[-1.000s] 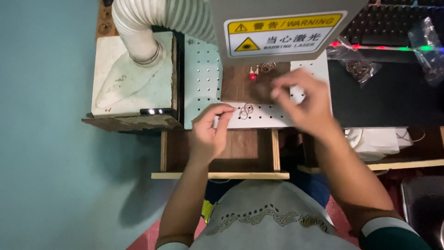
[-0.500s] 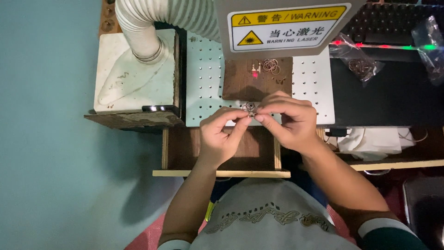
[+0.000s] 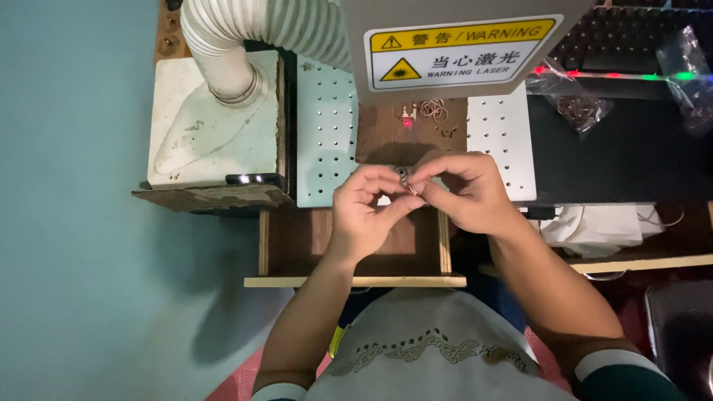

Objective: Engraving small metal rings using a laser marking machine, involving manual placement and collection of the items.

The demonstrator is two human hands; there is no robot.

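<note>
I see left hand [image 3: 365, 215] and right hand [image 3: 464, 194] meeting, fingertips pinched on one small ring [image 3: 406, 180], just below the wooden block [image 3: 386, 137]; loose rings [image 3: 432, 110] atop it.

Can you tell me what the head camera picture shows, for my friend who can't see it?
Two hands, the left hand and the right hand, pinch one tiny metal ring piece together above a white holed plate. More small rings lie on a brown board beyond, under a grey machine head.

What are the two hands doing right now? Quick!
Left hand: fingers pinched shut on a small metal piece.
Right hand: fingers pinched shut on the same small metal piece.
</note>
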